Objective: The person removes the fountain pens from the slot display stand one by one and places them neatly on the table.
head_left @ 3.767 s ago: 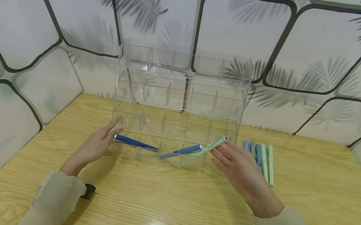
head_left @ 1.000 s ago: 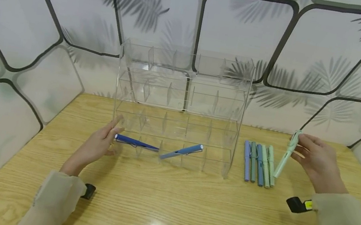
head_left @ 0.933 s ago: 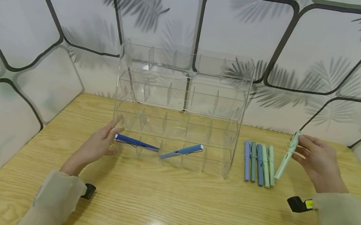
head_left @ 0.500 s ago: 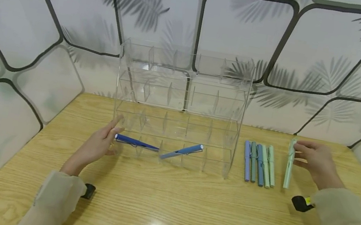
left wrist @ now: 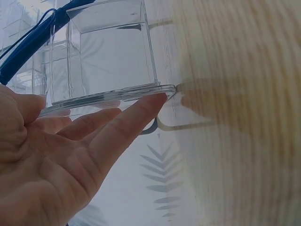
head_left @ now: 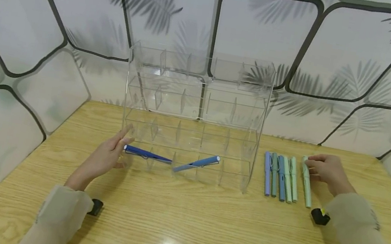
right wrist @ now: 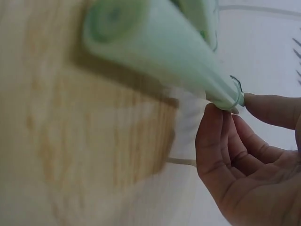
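Note:
My right hand (head_left: 328,172) pinches a light green pen (head_left: 307,186) near its clip end, between thumb and fingers. This pen lies slanted over the table, just right of a row of several pens (head_left: 281,177). In the right wrist view its blunt end (right wrist: 115,21) comes close to the camera, and the fingertips (right wrist: 214,110) meet at the clip. My left hand (head_left: 106,156) rests against the left side of a clear acrylic rack (head_left: 193,119), its fingers (left wrist: 136,113) stretched along the outer panel. A dark blue pen (head_left: 147,154) and a lighter blue pen (head_left: 196,164) lie in its lowest tier.
The row beside the rack holds violet, grey-green, blue and light green pens. A wooden table (head_left: 178,223) carries everything, with a patterned wall covering (head_left: 264,34) close behind. The rack has several tiers split by thin clear dividers.
My right hand has carried the light green pen from the rack's lowest tier out to the right, then lowered it and drawn it leftward beside the row. My left hand stays at the rack.

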`<state>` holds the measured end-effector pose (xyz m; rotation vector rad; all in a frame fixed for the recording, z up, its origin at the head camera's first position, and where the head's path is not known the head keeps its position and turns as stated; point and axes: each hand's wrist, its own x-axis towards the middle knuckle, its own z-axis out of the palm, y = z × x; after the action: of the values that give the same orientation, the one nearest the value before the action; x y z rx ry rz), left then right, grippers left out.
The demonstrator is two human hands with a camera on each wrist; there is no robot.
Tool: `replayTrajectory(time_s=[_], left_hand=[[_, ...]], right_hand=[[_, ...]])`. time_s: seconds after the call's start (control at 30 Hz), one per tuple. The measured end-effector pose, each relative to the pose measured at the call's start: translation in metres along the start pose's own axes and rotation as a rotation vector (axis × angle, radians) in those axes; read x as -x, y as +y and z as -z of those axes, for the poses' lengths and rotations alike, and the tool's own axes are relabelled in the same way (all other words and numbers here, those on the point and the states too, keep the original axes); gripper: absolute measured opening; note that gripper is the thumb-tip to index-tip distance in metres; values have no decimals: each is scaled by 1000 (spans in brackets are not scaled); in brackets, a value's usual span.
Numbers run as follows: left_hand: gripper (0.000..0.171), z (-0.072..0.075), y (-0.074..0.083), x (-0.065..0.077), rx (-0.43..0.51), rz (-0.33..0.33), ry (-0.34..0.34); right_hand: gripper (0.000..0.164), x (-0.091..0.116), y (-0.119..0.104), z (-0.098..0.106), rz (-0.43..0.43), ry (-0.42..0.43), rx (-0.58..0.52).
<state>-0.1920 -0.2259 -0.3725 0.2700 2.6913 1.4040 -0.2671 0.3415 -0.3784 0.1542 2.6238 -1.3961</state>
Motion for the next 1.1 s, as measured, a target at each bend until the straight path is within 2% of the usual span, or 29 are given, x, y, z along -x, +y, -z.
replayTrajectory(time_s=[0.33,0.6,0.87,1.1], left_hand=[[56,0,2,0,-6,0,-4],[56,0,1,0,-10,8,-6],[56,0,1,0,-5,8,-6],[55,0,1,0,-17,5,3]], right_hand=[[48,-7,-2,-6,-18,-16,32],[46,-5,-6,-7,-7,-58,49],[52,7,-16,1,-21,-68,-94],[59,22,-30,-4,67,-118,-169]])
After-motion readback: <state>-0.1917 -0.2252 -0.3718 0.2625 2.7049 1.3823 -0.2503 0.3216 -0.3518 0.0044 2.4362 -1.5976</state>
